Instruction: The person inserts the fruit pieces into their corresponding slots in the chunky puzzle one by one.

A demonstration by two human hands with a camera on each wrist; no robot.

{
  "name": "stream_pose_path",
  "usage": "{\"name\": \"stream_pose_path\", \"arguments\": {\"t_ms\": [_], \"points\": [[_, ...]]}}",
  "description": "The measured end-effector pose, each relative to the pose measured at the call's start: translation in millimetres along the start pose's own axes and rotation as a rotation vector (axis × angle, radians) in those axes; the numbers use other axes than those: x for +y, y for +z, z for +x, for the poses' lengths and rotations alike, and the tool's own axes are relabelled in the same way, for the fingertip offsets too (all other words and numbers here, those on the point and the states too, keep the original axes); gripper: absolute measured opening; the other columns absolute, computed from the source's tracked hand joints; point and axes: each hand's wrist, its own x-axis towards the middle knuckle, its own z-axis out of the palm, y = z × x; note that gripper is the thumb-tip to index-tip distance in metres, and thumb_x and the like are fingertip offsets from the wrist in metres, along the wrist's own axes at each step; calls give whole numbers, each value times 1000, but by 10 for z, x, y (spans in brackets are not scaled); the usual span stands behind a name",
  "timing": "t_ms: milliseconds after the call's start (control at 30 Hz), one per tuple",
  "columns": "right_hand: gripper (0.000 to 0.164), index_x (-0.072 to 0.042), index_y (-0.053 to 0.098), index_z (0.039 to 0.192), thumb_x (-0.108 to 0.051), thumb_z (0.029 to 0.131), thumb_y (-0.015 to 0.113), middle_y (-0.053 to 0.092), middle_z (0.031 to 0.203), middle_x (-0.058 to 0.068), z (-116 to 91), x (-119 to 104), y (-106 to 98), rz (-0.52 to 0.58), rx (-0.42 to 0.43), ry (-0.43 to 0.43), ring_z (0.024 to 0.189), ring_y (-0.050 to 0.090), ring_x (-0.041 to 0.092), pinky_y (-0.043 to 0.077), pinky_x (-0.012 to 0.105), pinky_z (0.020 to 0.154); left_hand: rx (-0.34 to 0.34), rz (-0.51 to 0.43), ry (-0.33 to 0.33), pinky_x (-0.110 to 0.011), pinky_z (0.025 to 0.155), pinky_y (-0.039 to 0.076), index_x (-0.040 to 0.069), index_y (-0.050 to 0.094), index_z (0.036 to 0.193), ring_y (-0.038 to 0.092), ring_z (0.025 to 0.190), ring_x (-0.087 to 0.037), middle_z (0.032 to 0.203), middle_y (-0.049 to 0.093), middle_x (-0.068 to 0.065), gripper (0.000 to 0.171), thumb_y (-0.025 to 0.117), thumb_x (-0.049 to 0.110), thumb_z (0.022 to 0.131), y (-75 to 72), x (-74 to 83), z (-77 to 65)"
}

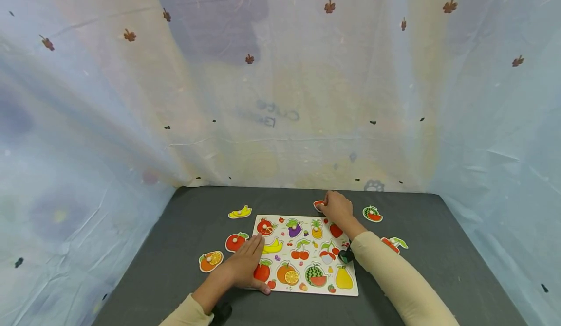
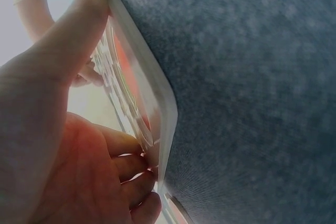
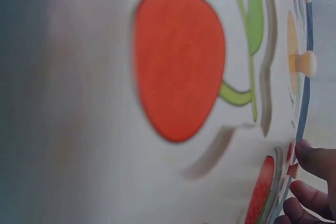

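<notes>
A white wooden fruit puzzle board (image 1: 307, 288) lies on the dark table. My left hand (image 1: 245, 263) rests over its left side, fingers stretched out and thumb by the front edge; the left wrist view shows the board's edge (image 2: 169, 103) beside the fingers. Beyond the far edge, my right hand (image 1: 338, 207) pinches a red fruit puzzle piece (image 1: 317, 204), mostly hidden by the fingers. In the right wrist view, thumb and fingers (image 3: 315, 162) close around a small reddish knob (image 3: 292, 170). The pomegranate (image 1: 265, 226), grapes (image 1: 294, 229) and pineapple (image 1: 316, 230) pieces sit in the board.
Loose knobbed pieces lie around the board: bananas (image 1: 239, 212), a red apple-like piece (image 1: 235, 242) and an orange (image 1: 211, 261) at left, a watermelon (image 1: 372, 214) and a red piece with leaves (image 1: 391, 244) at right. A patterned curtain (image 1: 280, 97) hangs behind the table.
</notes>
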Motion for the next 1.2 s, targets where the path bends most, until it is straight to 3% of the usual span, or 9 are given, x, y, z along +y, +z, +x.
{"name": "stream_pose_path", "arguments": {"t_ms": [300, 567, 1200], "points": [[29, -12, 60, 86, -29, 100, 80, 59, 77, 3, -6, -11, -12, -1, 8, 1, 66, 55, 20, 47, 38, 62, -3, -34, 4, -57, 132, 16, -6, 22, 167, 10, 164, -43, 177, 15, -24, 138, 89, 70, 73, 1, -21, 7], [29, -12, 60, 84, -27, 100, 78, 58, 76, 4, -17, -13, -16, 20, 8, 3, 66, 54, 21, 47, 41, 66, 5, -9, 9, -57, 132, 16, -5, 22, 168, 12, 164, -42, 177, 16, -24, 140, 88, 73, 72, 39, -58, 25], [23, -11, 65, 96, -29, 101, 78, 64, 88, 3, -109, 38, -105, 99, -12, -2, 71, 58, 19, 49, 36, 63, 14, 13, -6, -57, 131, 20, -6, 23, 167, 13, 164, -42, 177, 17, -24, 137, 91, 67, 73, 43, -21, 25]]}}
